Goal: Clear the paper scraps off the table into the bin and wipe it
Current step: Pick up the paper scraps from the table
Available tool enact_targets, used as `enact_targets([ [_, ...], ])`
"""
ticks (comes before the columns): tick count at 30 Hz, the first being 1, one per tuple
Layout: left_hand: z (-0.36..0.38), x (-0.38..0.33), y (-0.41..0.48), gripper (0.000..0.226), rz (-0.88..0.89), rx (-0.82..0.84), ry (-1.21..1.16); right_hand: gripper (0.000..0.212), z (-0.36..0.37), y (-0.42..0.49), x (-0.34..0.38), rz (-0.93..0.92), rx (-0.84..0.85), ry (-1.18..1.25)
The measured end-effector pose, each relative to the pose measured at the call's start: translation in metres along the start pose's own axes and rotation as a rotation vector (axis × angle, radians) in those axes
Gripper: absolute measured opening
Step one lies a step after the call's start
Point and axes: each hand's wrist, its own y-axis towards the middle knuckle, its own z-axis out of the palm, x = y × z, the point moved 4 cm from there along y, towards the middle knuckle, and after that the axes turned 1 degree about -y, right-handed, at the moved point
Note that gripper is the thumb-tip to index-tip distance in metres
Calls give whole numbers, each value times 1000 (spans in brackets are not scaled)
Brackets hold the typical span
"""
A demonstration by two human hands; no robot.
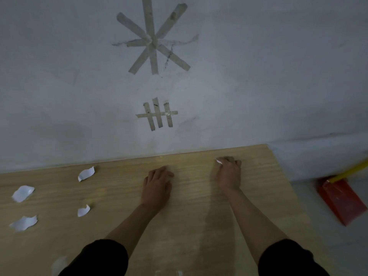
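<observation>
Now | right hand (229, 173) centre-right, fingers curled round a paper scrap (219, 161) | left hand (157, 184) mid-frame, fingers bent on table (119, 196), hold unclear | four loose scraps (86, 173) left

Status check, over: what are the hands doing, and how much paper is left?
Right hand gripping a scrap near far edge. Left hand resting on table. At least four loose scraps at left. Nothing blocking.

A star of tape strips (152, 39) is stuck on the grey wall (59, 76) at upper centre, with a tally-like tape cluster (158, 114) below it; a red dustpan (342, 200) with a yellow handle (350, 172) lies at the right edge
</observation>
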Motion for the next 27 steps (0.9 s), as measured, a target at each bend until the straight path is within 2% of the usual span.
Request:
enact_targets([
  [3, -2, 4, -5, 54, -1, 10, -2, 43, 1, -4, 2, 3, 25, 108],
  [6, -12, 18, -20, 44, -16, -11, -3, 40, -2, -17, 8, 16, 46, 186],
  [9, -28, 40, -47, 29, -72, -117, -6, 39, -1, -40, 17, -39, 53, 224],
  [13, -47, 74, -85, 43, -297, -209, -23, 30, 3, -86, 39, -206, 128, 330],
  [16, -64, 98, -104, 41, -510, -266, 4, 28, 11, -119, 60, -286, 203, 356],
  [20, -76, 122, -115, 38, -474, -298, -103, 27, 24, -147, 89, -335, 232, 395],
  [24, -94, 146, -105, 30, -573, -322, -279, 31, 29, -160, 112, -393, 295, 397],
  [27, -111, 157, -84, 18, -532, -311, -285, 29, 30, -161, 122, -406, 322, 401],
])
